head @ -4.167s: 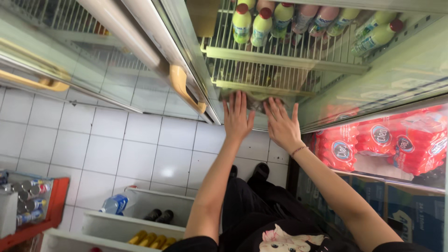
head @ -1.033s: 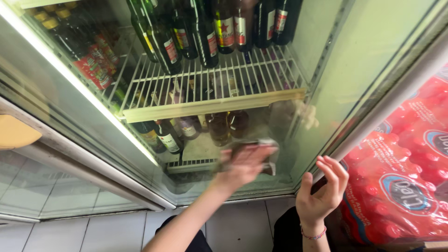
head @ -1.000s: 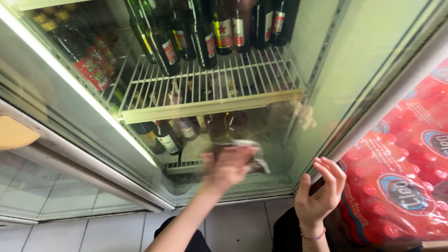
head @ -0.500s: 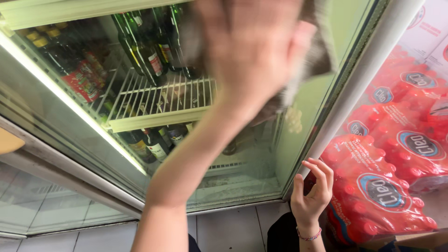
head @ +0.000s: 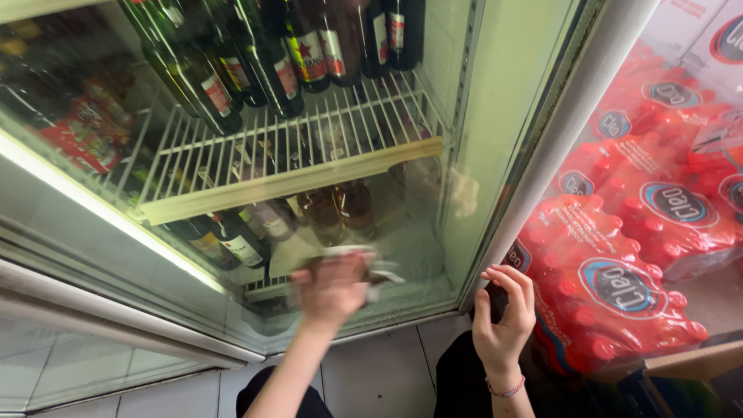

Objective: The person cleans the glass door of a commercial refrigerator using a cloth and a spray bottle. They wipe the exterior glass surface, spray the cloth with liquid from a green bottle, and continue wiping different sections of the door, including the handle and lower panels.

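Item, left hand (head: 334, 288): I hold it flat and pressing a grey cloth (head: 370, 267) against the low part of the fridge door glass (head: 402, 224), below the wire shelf (head: 286, 166) of bottles; the hand is motion-blurred. Item, right hand (head: 505, 316): fingers loosely curled, empty, resting near the door frame (head: 542, 155) beside the red bottle packs (head: 619, 263). Judged best practice: I keep the palm flat, pressure even, strokes overlapping toward the frame.

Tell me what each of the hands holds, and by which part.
The left hand presses a bunched cloth under its palm; the right hand holds nothing.
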